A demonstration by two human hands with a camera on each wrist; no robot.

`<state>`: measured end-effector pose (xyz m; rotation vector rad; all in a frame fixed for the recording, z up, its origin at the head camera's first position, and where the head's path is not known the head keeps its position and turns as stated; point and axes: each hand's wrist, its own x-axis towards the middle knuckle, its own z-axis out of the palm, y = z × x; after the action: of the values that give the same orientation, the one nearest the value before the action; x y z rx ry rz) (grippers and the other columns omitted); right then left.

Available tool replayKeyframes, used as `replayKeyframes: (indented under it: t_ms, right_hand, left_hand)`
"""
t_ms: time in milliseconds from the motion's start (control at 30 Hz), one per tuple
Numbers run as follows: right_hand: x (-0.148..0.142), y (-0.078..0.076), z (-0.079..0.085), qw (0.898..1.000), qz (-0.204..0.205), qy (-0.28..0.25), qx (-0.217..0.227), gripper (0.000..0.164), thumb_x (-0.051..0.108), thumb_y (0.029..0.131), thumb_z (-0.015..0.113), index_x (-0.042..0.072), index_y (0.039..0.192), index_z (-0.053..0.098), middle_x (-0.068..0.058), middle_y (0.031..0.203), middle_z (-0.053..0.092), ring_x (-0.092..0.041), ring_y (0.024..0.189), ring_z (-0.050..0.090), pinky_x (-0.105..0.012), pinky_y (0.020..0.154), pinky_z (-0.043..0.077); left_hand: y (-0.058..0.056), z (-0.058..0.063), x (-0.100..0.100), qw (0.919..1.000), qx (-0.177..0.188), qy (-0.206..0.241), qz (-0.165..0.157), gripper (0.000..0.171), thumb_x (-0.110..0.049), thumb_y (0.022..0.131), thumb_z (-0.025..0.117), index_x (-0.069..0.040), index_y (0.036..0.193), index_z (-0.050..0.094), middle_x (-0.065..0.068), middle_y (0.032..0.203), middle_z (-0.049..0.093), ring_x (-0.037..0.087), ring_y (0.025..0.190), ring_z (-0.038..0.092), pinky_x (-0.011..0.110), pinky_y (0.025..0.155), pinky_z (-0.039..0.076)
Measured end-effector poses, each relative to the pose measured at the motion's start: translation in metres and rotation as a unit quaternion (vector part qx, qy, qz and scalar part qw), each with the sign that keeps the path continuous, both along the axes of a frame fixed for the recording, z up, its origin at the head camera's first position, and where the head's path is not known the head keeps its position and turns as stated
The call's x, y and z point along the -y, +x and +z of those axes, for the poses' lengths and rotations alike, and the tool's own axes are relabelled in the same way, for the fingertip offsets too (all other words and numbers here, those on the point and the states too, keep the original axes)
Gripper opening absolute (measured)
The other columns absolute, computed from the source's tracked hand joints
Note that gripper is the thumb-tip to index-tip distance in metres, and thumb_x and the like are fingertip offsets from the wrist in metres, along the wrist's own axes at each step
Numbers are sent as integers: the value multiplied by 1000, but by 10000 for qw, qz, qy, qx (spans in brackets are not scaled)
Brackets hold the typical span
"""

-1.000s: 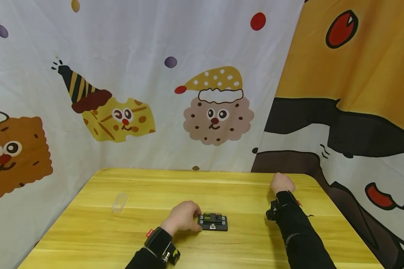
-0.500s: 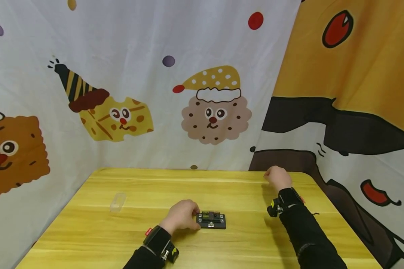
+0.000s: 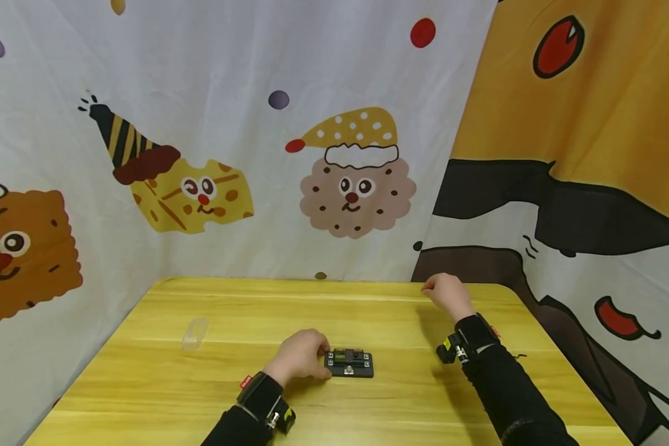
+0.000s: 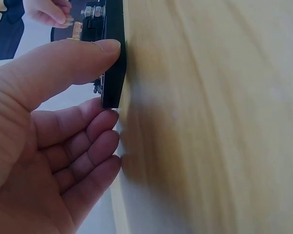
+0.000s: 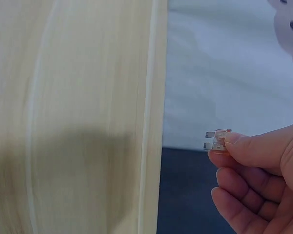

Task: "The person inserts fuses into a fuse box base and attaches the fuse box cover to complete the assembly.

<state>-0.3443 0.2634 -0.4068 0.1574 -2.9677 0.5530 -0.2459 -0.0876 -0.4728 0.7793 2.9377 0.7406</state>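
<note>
A black fuse holder block (image 3: 350,370) with metal screw terminals lies on the wooden table in front of me. My left hand (image 3: 301,356) grips its left end; in the left wrist view the thumb presses on the black base (image 4: 115,29) and the other fingertips touch the table. Raised over the far right part of the table is my right hand (image 3: 448,293). The right wrist view shows its thumb and forefinger pinching a small clear-and-orange blade fuse (image 5: 217,141), both metal blades pointing away from the fingers. In the head view the fuse is too small to make out.
A clear plastic case or tray (image 3: 195,333) lies on the left of the wooden table (image 3: 245,303). Near the right forearm is a small dark scrap (image 3: 520,356). A printed cartoon curtain (image 3: 223,74) hangs behind the table and along its sides.
My right hand has lifted from the table's far right and moved left, its fingers turning to the left. The left hand and the fuse holder block have stayed in place.
</note>
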Motion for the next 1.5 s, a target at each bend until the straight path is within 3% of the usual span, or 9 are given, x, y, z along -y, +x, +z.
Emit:
replayKeyframes:
  t_ms: [300, 533, 900, 1233, 1500]
  right_hand:
    - [29, 8, -3, 9991, 393, 118, -81, 8, 17, 90, 72, 10, 90, 76, -5, 88, 70, -19, 72, 59, -39, 67, 50]
    - [51, 20, -9, 9942, 905, 508, -267, 4, 16, 89, 73, 13, 87, 77, 1, 84, 70, -14, 69, 59, -36, 65, 50]
    - [81, 49, -19, 9864, 1545, 293, -478, 6, 11, 86, 76, 17, 83, 76, 7, 79, 67, -10, 68, 59, -30, 66, 50]
    - [99, 74, -23, 9713, 2289, 188, -616, 9, 10, 86, 76, 17, 82, 76, 8, 78, 67, -11, 72, 63, -28, 66, 52]
    - [105, 86, -26, 9655, 2529, 84, -617, 8, 11, 86, 77, 18, 82, 75, 10, 77, 67, -9, 70, 62, -29, 65, 51]
  left_hand:
    - [-2, -1, 0, 10000, -11, -50, 17, 40, -31, 65, 90, -12, 95, 72, -8, 85, 59, 9, 76, 53, 29, 70, 48]
    - [-1, 0, -1, 10000, -28, -63, 4, 40, -31, 65, 90, -11, 95, 72, -8, 85, 58, 9, 76, 52, 29, 70, 48]
    - [-1, 2, -1, 10000, -31, -66, 3, 41, -31, 65, 90, -11, 95, 72, -7, 85, 59, 9, 76, 53, 28, 70, 48]
    - [2, 4, -2, 10000, -2, -41, -27, 40, -30, 66, 90, -11, 95, 72, -6, 86, 61, 9, 77, 54, 29, 71, 49]
    - [2, 3, -2, 10000, 18, -33, -42, 39, -30, 66, 90, -10, 95, 72, -5, 86, 61, 8, 76, 52, 29, 70, 48]
